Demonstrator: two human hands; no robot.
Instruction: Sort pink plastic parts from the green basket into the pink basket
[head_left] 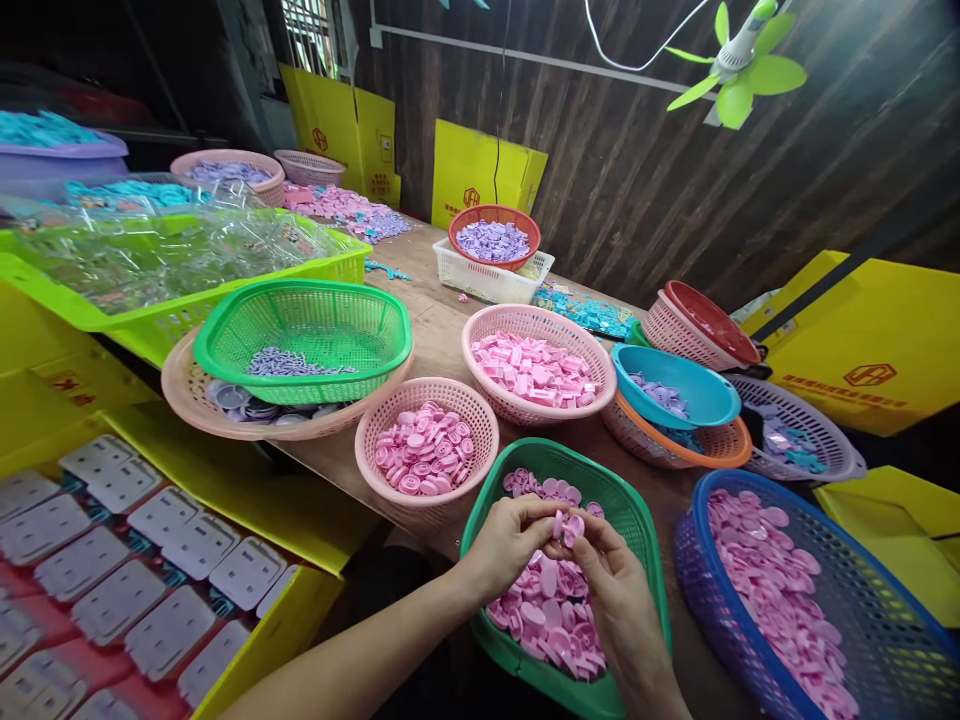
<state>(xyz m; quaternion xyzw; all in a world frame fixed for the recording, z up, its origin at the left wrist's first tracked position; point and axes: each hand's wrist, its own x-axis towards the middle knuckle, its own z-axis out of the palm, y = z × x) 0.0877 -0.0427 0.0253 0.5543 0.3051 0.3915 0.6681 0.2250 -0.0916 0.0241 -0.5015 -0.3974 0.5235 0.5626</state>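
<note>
Over a dark green basket [651, 520] of pink plastic pieces [547, 605], my two hands meet. My left hand [504, 545] pinches a small pink plastic piece [559, 524] between thumb and fingers. Close against it, my right hand [619, 590] grips another round pink plastic piece [574, 530] at its fingertips. Whether the two pieces are joined cannot be made out. Just beyond my left hand stands a round pale pink basket [365, 470] holding rounded pink pieces. To the right, a blue basket [694, 560] holds more flat pink pieces.
A peach basket [480, 380] of blocky pink parts sits ahead. Left are a green basket [300, 290] with small purple parts and a lime crate [150, 335] of clear bags. A yellow carton [315, 610] of pale panels stands lower left. A green-bladed fan [739, 65] hangs upper right.
</note>
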